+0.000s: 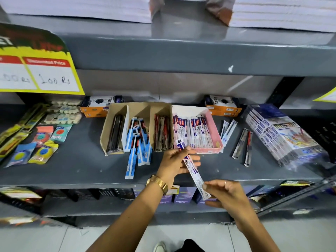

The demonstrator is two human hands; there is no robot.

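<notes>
A long white pen packet [195,173] with blue and red print is held slanted between both hands, in front of a grey shop shelf [87,160]. My left hand [175,163], with a gold watch on its wrist, grips the packet's upper end between thumb and fingers. My right hand [224,193] pinches the lower end. Just behind the left hand stands a pink tray [214,128] holding several packets of the same kind.
A cardboard divider box [109,128] with dark, blue and red pen packets stands left of the tray. Loose packets [243,146] and a shrink-wrapped bundle [283,135] lie to the right. Eraser packs [43,142] and a yellow price sign [36,70] are at left.
</notes>
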